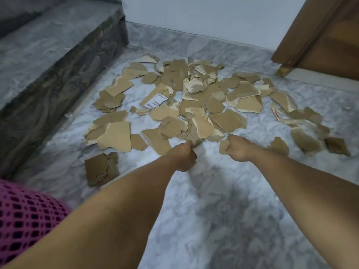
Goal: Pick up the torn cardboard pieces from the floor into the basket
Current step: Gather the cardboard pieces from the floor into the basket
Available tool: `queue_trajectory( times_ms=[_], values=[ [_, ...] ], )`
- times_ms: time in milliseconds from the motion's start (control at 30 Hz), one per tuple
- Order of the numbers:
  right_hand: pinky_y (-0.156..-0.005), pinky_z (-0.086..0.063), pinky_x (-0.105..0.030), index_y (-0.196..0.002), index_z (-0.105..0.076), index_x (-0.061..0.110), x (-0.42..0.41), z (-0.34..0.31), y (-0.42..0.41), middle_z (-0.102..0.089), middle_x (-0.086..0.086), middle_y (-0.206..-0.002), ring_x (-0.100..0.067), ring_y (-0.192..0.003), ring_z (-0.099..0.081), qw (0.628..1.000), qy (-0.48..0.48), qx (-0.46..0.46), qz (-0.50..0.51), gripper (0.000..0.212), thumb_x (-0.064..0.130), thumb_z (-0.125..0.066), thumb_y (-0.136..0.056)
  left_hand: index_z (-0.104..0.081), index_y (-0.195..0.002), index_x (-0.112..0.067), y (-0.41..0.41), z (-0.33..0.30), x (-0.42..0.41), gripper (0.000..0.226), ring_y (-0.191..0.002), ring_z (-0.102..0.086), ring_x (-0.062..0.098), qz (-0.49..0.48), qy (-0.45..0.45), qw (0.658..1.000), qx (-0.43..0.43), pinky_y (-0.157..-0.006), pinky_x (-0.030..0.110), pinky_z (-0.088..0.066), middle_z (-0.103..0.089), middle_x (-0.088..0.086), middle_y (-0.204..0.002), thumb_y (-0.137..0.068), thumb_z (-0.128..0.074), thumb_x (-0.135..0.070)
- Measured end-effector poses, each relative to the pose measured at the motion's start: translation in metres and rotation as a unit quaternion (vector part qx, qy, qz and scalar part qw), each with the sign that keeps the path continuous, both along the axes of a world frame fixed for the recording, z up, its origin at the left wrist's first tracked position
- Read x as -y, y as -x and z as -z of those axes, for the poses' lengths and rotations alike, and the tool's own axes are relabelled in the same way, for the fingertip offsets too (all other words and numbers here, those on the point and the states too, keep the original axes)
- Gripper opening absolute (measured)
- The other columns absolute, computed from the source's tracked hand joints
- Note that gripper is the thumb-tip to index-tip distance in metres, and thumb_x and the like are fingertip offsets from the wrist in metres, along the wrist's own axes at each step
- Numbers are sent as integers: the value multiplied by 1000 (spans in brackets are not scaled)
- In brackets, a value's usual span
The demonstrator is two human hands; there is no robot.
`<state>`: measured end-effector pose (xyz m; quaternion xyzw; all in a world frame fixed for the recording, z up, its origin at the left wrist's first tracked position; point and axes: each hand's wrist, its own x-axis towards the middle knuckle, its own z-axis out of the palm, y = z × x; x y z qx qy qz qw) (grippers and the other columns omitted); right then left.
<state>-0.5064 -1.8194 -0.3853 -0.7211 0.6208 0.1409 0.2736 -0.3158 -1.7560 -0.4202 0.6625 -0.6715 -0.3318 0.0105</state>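
Many torn cardboard pieces [194,101] are spread in a wide heap on the floor [213,210], in its far half, between the step [48,61] on the left and the door [320,35] at the far right corner. The heap is stretched from left to right. The pieces are brown and tan, flat, with rough ripped edges, and they point every which way. Some are laid on top of others. One piece with a white label [155,101] is seen near the middle of the heap, with its long side slanted from near left to far right. A folded, darker piece [101,169] is set apart at the near left, close to the step.

The left hand [184,156] is curled, and a crumpled piece [194,136] at the near edge of the heap is pinched by its fingers. The right hand [238,149] is curled too, and a small flat piece [223,146] is held at its fingertips, just above or on the floor; which one cannot be told.

A pink net-like basket [25,216] is seen at the near left corner of the floor. A white wall [204,20] is seen behind the heap.
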Motion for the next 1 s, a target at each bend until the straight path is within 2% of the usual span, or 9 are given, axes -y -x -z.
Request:
queue_trajectory(
  times_ms=[167, 367, 500, 633, 733, 800, 867, 933, 1000],
  values=[
    [-83, -51, -37, -116, -61, 2, 16, -21, -41, -62, -14, -114, -31, -103, -60, 1000, -9, 23, -12, 26, 14, -56, -93, -39, -125, -7, -50, -34, 16, 45, -108, -56, 33, -70, -20, 997, 37, -83, 37, -46, -57, 17, -118, -87, -61, -18],
    [-65, -41, -23, -98, -66, 5, 49, -80, -62, -56, -7, -85, -23, -86, -55, 996, 31, -8, -86, 11, 11, -61, -90, -36, -130, -2, -74, -68, 34, 42, -103, -53, 33, -92, -40, 994, 46, -82, 39, -43, -54, 22, -122, -91, -49, -8],
    [-74, -38, -26, -110, -66, 5, 86, -107, -75, -54, -4, -80, -21, -87, -50, 992, 24, -44, -118, 24, 12, -67, -87, -39, -132, 0, -86, -85, 52, 40, -95, -42, 24, -133, -29, 990, 21, -78, 32, -36, -49, 19, -119, -93, -45, -5],
    [-62, -38, -25, -87, -61, 7, 109, -110, -94, -64, -9, -98, -21, -85, -54, 978, 22, -84, -189, 17, 22, -63, -92, -54, -124, 1, -100, -89, 67, 35, -88, -48, 21, -179, -16, 983, 25, -77, 29, -39, -59, 17, -112, -89, -54, -6],
    [-72, -41, -29, -83, -56, 11, 117, -96, -103, -55, -6, -86, -23, -92, -51, 964, 45, -108, -241, 19, 26, -56, -95, -56, -122, 2, -110, -78, 77, 33, -96, -55, 27, -179, -50, 982, 34, -78, 31, -44, -59, 16, -115, -90, -53, -6],
    [-73, -43, -28, -93, -58, 8, 126, -68, -102, -57, -5, -90, -26, -99, -53, 968, 4, -91, -232, 14, 20, -53, -96, -52, -126, 2, -111, -64, 82, 35, -109, -54, 31, -185, -57, 980, 36, -80, 32, -43, -55, 18, -126, -92, -50, -6],
    [-79, -42, -25, -115, -61, 5, 127, -36, -97, -60, -11, -114, -30, -112, -56, 970, -31, -77, -228, 24, 18, -53, -97, -52, -126, 2, -110, -42, 88, 34, -100, -53, 27, -190, -63, 979, 34, -76, 30, -41, -55, 19, -126, -92, -48, -6],
    [-86, -48, -30, -107, -65, 10, 134, 1, -89, -61, -9, -117, -30, -111, -58, 970, -38, -58, -232, 20, 22, -60, -92, -54, -120, -2, -104, -15, 94, 32, -101, -52, 25, -205, -65, 976, 31, -76, 31, -41, -55, 18, -125, -89, -51, -9],
    [-90, -50, -32, -96, -66, 22, 134, 25, -83, -59, -1, -110, -26, -111, -58, 974, -18, -33, -225, 14, 29, -70, -85, -51, -121, -14, -95, 9, 95, 39, -121, -46, 31, -221, -54, 973, 44, -90, 38, -43, -47, 13, -130, -83, -61, -18]
  ],
)
